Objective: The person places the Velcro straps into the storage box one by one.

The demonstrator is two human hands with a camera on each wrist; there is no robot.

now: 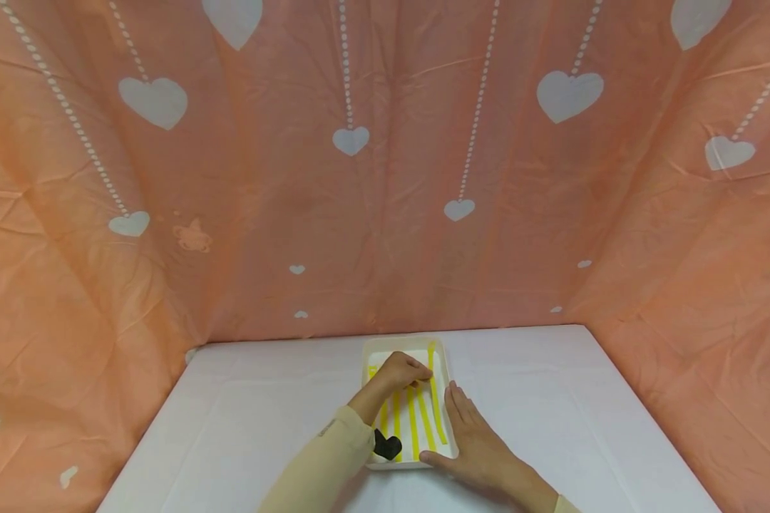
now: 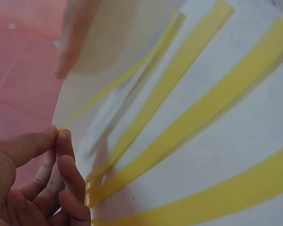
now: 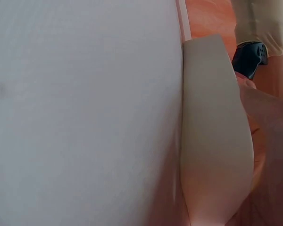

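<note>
A shallow white tray (image 1: 445,356) holds several long, flat yellow strips (image 1: 413,424), laid lengthwise side by side. My left hand (image 1: 403,372) reaches over the tray and pinches one thin yellow strip (image 2: 101,96) between thumb and forefinger. In the left wrist view this strip is seen nearly edge-on, lifted, and its far part runs down toward the tray. My right hand (image 1: 481,449) lies at the tray's near right corner, fingers straight along the side and thumb at the front edge. The right wrist view shows the tray's outer wall (image 3: 214,122) beside that hand.
A white cloth-covered table (image 1: 263,399) surrounds the tray. Orange-pink curtain (image 1: 391,249) with white hearts encloses the back and sides. A black object (image 1: 387,445) shows by my left cuff, over the tray's near left corner.
</note>
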